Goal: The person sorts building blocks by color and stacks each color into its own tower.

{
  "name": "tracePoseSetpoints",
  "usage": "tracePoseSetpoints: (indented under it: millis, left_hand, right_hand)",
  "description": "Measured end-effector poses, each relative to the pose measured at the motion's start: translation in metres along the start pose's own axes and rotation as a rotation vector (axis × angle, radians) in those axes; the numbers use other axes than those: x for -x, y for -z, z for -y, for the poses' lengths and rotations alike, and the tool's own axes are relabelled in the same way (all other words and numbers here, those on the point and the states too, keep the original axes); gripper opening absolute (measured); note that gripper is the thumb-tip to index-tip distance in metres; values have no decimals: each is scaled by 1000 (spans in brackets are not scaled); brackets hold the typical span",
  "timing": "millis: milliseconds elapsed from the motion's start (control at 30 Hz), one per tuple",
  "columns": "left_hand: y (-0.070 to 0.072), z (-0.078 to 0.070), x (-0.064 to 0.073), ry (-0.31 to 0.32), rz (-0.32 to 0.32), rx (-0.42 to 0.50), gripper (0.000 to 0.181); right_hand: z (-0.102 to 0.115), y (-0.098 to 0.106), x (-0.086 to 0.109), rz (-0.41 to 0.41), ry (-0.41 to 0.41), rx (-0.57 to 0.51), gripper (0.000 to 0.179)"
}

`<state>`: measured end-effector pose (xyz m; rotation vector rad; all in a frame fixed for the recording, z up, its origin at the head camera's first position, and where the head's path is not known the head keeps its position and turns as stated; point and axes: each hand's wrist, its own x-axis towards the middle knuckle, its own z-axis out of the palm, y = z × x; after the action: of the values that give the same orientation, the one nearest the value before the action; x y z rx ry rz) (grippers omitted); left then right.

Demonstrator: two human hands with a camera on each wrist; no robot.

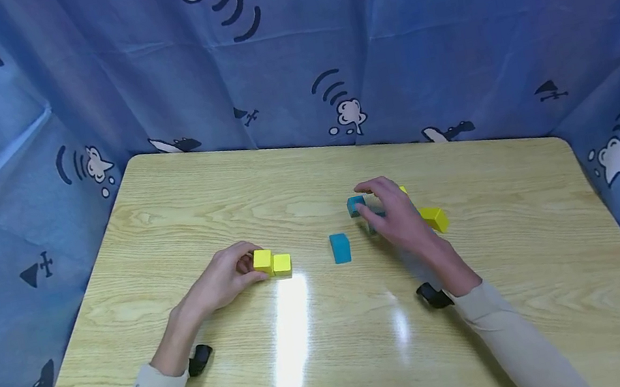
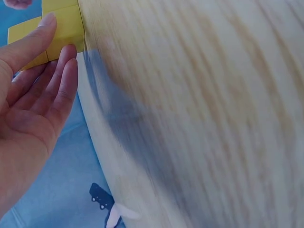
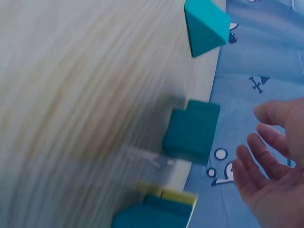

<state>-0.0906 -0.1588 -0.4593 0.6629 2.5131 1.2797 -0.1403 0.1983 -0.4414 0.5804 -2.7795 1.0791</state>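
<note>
My left hand (image 1: 224,279) pinches a yellow block (image 1: 262,262) between thumb and fingers, left of the table's middle. A second yellow block (image 1: 282,265) sits against its right side. In the left wrist view the thumb lies along the yellow block (image 2: 65,31). My right hand (image 1: 401,222) hovers with spread, loosely bent fingers over several blocks and holds nothing. Beside its fingertips is a teal block (image 1: 356,206); the palm partly hides another one. In the right wrist view a stepped teal block (image 3: 190,135) stands apart from the right hand (image 3: 275,166).
A teal wedge-shaped block (image 1: 341,248) lies between the hands, also seen as a teal wedge (image 3: 205,29) from the right wrist. Right of the right hand lies a yellow block (image 1: 434,219). Another yellow block (image 1: 403,190) peeks out behind it. A blue patterned curtain (image 1: 285,52) encloses the wooden table (image 1: 192,193).
</note>
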Motion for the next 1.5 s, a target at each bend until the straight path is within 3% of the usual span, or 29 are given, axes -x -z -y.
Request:
tracePoseSetpoints:
  millis: [533, 767, 1133, 1500]
  left_hand:
    - [-1, 0, 2, 16, -3, 13, 41]
    - [0, -1, 1, 19, 1, 12, 40]
    - [-1, -1, 0, 15, 8, 18, 39]
    - [-1, -1, 1, 30, 3, 7, 40]
  right_hand:
    - [-30, 20, 3, -42, -156, 146, 29]
    - [-36, 22, 6, 10, -235, 175, 30]
    - [-40, 26, 4, 67, -249, 147, 34]
    - [-36, 28, 2, 60, -243, 148, 43]
